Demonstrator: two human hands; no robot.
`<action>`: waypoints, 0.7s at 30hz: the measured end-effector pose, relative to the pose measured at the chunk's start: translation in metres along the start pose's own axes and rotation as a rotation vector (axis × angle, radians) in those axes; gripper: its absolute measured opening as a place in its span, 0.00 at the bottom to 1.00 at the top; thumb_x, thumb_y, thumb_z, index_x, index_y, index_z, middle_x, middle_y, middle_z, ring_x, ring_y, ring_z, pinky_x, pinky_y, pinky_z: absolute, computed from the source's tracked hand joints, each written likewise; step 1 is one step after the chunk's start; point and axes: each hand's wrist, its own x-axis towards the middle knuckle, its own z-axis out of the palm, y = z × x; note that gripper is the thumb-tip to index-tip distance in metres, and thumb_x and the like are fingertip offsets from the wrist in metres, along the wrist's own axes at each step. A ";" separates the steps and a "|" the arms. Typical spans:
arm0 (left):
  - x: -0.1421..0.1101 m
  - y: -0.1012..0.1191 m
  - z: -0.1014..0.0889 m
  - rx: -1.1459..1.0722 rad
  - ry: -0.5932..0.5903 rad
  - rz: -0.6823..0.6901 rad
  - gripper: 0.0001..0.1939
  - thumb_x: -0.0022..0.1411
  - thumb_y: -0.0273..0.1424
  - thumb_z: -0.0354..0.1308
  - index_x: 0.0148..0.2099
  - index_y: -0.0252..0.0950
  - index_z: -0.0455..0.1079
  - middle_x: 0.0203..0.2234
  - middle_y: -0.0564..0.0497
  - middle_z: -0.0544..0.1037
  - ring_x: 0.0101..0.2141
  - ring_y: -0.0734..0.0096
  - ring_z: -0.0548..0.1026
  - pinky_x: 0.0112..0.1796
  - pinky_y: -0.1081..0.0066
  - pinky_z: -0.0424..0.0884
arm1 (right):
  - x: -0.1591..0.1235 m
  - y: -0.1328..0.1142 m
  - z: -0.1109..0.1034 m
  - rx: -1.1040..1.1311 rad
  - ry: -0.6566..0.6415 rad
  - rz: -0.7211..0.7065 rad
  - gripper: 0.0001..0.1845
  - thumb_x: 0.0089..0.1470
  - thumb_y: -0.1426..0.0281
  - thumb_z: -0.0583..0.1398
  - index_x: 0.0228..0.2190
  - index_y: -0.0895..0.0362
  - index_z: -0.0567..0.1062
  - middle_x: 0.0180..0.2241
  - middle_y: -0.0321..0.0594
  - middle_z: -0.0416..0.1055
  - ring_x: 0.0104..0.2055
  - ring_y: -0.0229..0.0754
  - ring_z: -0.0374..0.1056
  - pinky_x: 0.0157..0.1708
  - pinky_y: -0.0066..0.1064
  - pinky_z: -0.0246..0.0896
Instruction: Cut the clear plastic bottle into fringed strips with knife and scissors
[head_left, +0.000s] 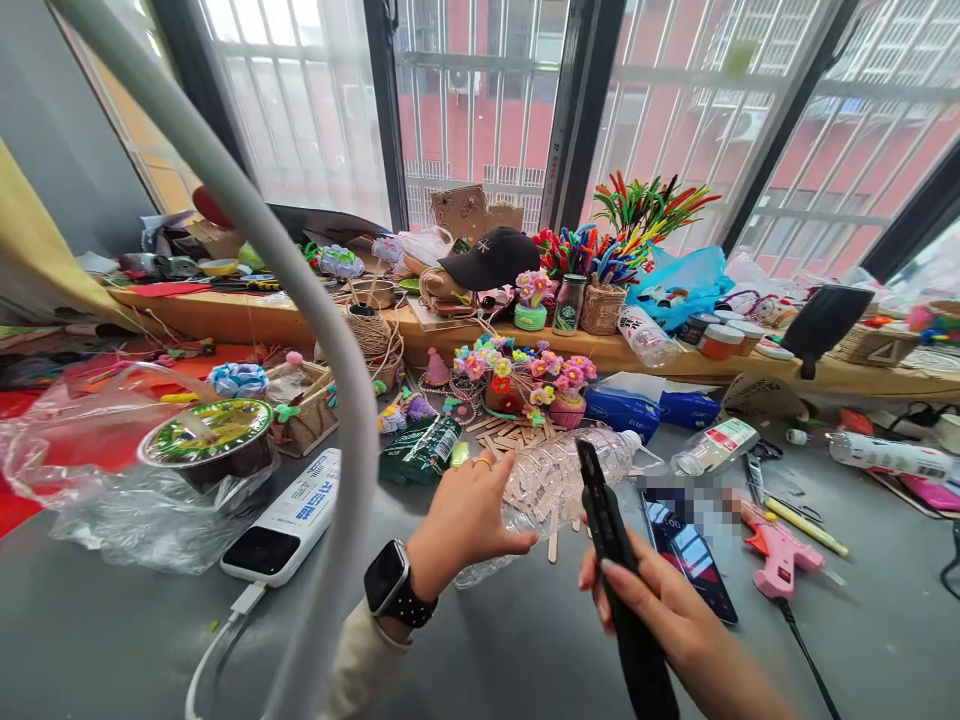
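Head: left grip spread at bottle; right grip holds black tool tilted.

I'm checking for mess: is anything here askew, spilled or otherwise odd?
Wooden craft sticks lie scattered under and beside the large clear bottle, which is on its side; that patch looks messy. A smaller labelled bottle lies tipped at the wooden ledge's front edge, as if toppled. No spilled liquid shows.

A black cap lay at upper centre; a white power bank and lidded bowl occupied the left.
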 end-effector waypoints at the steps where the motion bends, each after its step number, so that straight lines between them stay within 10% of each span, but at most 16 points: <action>1: 0.000 0.000 0.000 0.000 0.003 0.001 0.43 0.41 0.49 0.57 0.57 0.34 0.51 0.45 0.40 0.68 0.43 0.52 0.69 0.41 0.61 0.65 | 0.001 0.001 0.000 0.003 0.020 0.008 0.18 0.53 0.55 0.50 0.32 0.57 0.67 0.22 0.33 0.63 0.24 0.33 0.60 0.25 0.25 0.55; 13: -0.005 0.005 0.002 0.008 0.045 0.017 0.43 0.41 0.49 0.58 0.56 0.35 0.52 0.46 0.41 0.67 0.43 0.53 0.68 0.41 0.62 0.64 | -0.002 0.033 -0.007 -0.705 0.303 0.101 0.17 0.54 0.54 0.44 0.29 0.52 0.61 0.15 0.29 0.62 0.15 0.38 0.63 0.19 0.27 0.56; 21: -0.005 0.007 0.001 0.006 0.019 -0.007 0.44 0.42 0.49 0.57 0.58 0.34 0.50 0.47 0.40 0.66 0.44 0.52 0.66 0.42 0.60 0.63 | 0.001 0.032 -0.003 -0.668 0.311 0.118 0.19 0.54 0.52 0.43 0.28 0.52 0.61 0.14 0.29 0.62 0.15 0.38 0.62 0.17 0.26 0.55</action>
